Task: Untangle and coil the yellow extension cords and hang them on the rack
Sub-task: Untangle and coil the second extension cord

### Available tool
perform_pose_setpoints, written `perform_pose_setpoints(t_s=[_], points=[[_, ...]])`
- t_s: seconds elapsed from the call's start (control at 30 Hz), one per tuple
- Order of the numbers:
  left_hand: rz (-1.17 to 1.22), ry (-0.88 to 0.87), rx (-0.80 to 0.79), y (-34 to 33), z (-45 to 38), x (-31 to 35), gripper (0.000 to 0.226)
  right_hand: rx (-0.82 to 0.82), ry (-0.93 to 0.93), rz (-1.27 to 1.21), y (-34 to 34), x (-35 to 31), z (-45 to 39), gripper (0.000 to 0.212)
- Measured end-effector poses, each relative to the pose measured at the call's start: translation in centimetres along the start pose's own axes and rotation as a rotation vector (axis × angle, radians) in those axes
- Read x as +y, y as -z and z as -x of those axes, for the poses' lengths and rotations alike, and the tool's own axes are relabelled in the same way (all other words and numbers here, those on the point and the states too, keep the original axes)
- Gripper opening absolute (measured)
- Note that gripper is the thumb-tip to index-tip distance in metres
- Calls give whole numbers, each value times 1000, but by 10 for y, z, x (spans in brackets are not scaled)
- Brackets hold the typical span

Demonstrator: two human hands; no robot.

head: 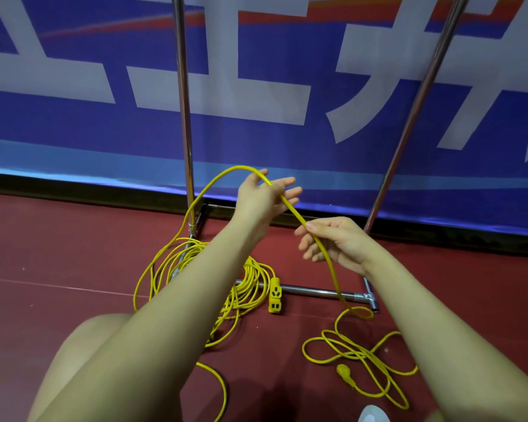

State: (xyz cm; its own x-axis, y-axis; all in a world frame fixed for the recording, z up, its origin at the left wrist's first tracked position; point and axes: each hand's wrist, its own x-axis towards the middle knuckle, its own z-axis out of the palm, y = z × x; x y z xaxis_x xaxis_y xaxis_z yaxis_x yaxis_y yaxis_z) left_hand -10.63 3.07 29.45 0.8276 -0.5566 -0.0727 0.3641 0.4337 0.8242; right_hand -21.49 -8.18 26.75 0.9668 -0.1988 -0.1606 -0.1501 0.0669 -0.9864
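Right fingers (310, 228) pinching yellow cord (296, 213), left fingers (287, 190) spread, cord draped across left hand (264, 197)

a: yellow cord (296, 212), finish?
b: plastic jacket, smooth, slight sheen. socket block (275, 296) same yellow plastic.
a: rack (183, 86)?
b: polished metal tube, glossy. floor (58, 239) dull red, matt. banner (287, 147) smooth, faintly shiny.
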Motion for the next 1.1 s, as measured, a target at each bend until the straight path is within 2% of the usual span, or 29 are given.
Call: perform_pose_setpoints(t_s=[0.1,0.2,0.3,0.43,0.57,0.73,0.9,1.1], points=[[79,-43,25,2,-4,9,51,-59,7,-49,-2,-5,2,23],[113,-132,76,9,-11,17,53,-113,-43,6,0,-6,7,28],[99,-143,114,21,-19,20,50,-91,-53,11,3,-3,9,24],[-32,-34,-15,13,-10,11,30,-17,-28,32,-1,-3,5,26],[-192,-39,-93,1,8,-6,36,7,-7,8,-5,-6,2,26],[-21,-130,45,7,2,8,38,-64,-47,74,-4,-10,7,31],[-96,-107,118,30,-15,19,11,-64,-47,136,6,0,11,19],[23,25,-7,20,-3,9,30,-59,14,74,2,-7,12,16]])
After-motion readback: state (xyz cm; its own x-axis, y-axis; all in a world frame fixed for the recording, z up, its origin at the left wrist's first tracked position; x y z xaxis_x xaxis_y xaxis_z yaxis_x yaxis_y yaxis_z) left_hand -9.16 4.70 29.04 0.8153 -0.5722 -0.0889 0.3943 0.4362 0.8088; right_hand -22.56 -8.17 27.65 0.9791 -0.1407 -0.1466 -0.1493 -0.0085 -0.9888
